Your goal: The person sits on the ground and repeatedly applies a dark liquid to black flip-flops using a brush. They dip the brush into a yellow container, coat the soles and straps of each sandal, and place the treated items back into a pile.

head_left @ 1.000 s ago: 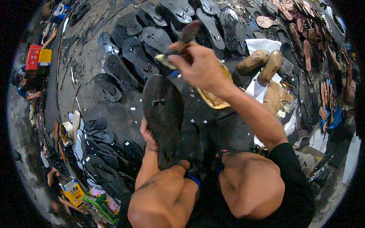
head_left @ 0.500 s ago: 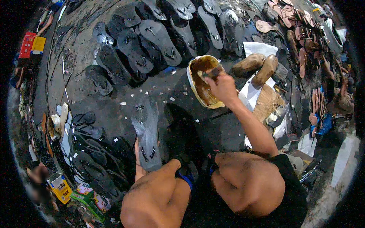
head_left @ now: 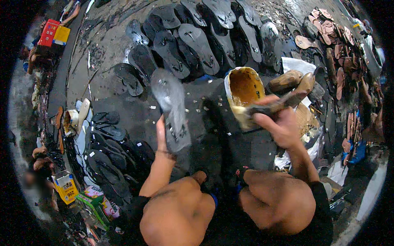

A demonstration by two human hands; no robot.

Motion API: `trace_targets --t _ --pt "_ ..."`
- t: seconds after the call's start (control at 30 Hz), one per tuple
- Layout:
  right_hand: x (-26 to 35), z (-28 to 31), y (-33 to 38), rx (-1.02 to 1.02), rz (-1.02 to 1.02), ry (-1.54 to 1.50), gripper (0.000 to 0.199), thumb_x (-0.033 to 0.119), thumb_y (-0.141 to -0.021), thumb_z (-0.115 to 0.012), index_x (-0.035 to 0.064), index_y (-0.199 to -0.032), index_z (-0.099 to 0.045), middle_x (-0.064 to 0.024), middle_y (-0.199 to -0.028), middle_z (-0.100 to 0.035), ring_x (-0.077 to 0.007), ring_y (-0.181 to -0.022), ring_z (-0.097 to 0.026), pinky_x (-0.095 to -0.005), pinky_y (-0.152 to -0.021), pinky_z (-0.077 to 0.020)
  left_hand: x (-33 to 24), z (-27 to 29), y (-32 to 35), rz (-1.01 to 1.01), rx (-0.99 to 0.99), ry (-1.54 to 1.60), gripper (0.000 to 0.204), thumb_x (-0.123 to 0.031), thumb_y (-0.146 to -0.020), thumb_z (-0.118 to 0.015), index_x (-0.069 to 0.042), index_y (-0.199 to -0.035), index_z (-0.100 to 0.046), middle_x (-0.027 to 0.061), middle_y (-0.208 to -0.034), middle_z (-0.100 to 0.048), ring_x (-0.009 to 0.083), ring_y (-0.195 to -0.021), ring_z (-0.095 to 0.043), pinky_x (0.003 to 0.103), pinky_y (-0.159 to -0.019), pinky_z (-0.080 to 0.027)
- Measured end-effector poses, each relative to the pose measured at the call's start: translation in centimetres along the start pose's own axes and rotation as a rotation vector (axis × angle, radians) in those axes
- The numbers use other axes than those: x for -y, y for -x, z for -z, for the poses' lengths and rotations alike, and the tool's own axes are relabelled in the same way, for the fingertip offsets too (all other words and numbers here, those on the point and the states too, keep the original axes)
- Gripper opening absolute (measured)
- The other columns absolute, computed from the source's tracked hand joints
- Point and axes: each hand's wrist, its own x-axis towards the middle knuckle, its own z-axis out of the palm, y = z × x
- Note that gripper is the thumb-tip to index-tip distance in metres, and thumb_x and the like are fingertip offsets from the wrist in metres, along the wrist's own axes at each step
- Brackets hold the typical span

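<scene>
My left hand [head_left: 161, 135] grips a grey sandal sole [head_left: 169, 92] from its left side and underneath. The sole is raised, its broad end pointing away from me, and some strap bits show near the close end. In my right hand [head_left: 283, 126] is a brush [head_left: 289, 101], its dark handle between thumb and fingers. The brush's left end is blurred by motion and overlaps the near rim of a pale tub [head_left: 229, 91]. Brown, glue-like paste [head_left: 244, 84] coats the inside of the tub.
Several dark sandals [head_left: 199, 45] stand in rows beyond my hands. More black sandals [head_left: 106, 164] lie at the left. Two wooden shoe lasts [head_left: 284, 81] rest right of the tub. Brown soles [head_left: 324, 30] pile up at the far right. A yellow box [head_left: 65, 187] sits near left.
My left hand has lifted the sole, moving it away from my knee. My right hand has drawn the brush out of the tub, toward me. The whole view has shifted slightly.
</scene>
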Motion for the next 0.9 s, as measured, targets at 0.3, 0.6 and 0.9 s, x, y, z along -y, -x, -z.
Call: trace_targets --t 0.3,0.6,0.9 --pt "4.5 -9.8 -9.2 0.107 0.65 0.071 0.031 0.01 -0.08 -0.072 0.0114 -0.111 -0.07 -0.009 -0.099 -0.071 -0.028 -0.088 -0.067 -0.0391 -0.079 -0.0505 -0.6 -5.1 -1.8 0.035 0.224 0.252 0.049 -0.042 -0.101 -0.039 -0.002 -0.121 -0.059 0.0146 -0.102 -0.069 0.0267 -0.092 -0.069 0.04 -0.082 -0.058" --pt "3.2 -9.6 -6.0 -0.071 0.693 0.101 0.025 0.003 -0.082 -0.073 0.0047 -0.106 -0.067 -0.0096 -0.097 -0.07 -0.0203 -0.084 -0.069 -0.0346 -0.075 -0.0536 -2.8 -4.9 -3.9 -0.469 0.284 -0.164 0.043 -0.041 -0.098 -0.047 -0.002 -0.113 -0.061 0.012 -0.108 -0.065 0.0214 -0.095 -0.064 0.033 -0.081 -0.055" --pt "7.3 -8.4 -9.3 0.104 1.099 0.309 0.029 0.014 -0.08 -0.062 0.0151 -0.108 -0.065 -0.0047 -0.096 -0.067 -0.0281 -0.085 -0.063 -0.0425 -0.072 -0.0472 -0.3 -7.3 -1.8 -0.201 0.458 -0.239 0.055 -0.049 -0.103 -0.036 -0.005 -0.13 -0.055 0.0109 -0.118 -0.066 0.0259 -0.107 -0.065 0.042 -0.099 -0.051"
